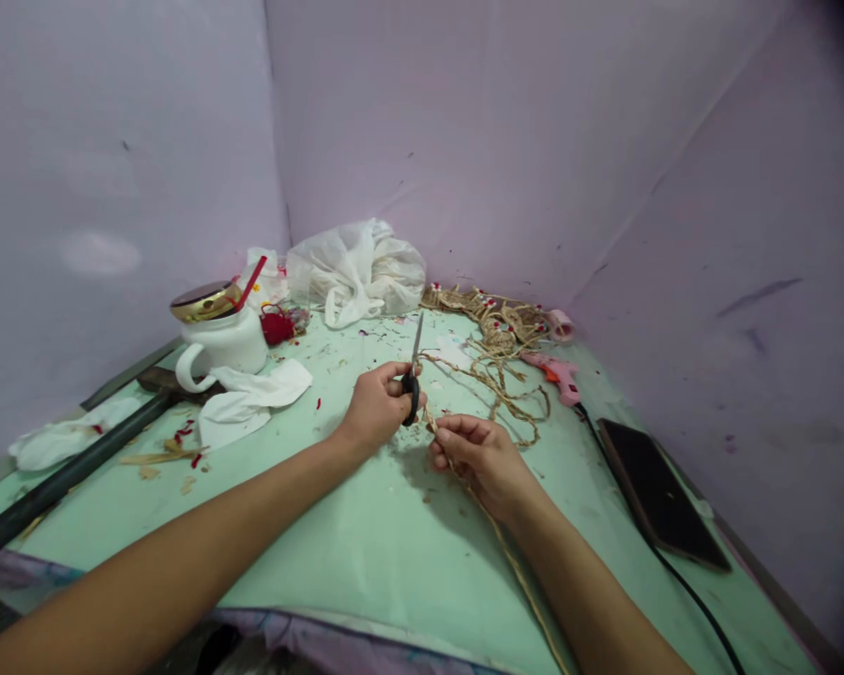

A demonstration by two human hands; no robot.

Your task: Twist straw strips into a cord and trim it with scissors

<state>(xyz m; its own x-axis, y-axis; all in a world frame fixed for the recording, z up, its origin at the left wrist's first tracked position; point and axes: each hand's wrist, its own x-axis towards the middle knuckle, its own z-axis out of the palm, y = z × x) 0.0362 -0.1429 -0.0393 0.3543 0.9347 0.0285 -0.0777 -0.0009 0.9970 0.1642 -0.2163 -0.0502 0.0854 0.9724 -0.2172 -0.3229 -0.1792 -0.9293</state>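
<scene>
My left hand (378, 405) is closed around the black handles of a pair of scissors (414, 366), whose blades point up and away from me. My right hand (479, 453) sits just beside it, fingers curled and pinching a strand of jute twine (507, 555) that runs back under my right forearm toward the table's near edge. The scissor handles nearly touch the twine end at my right fingertips. More twine lies in a loose tangle (506, 380) just beyond both hands.
A white jug with a gold lid (218, 337), crumpled tissues (249, 398) and a dark rod (70, 473) lie at left. A plastic bag (355, 267) fills the corner. A pink glue gun (555, 372), its black cable and a dark phone (657, 492) lie at right.
</scene>
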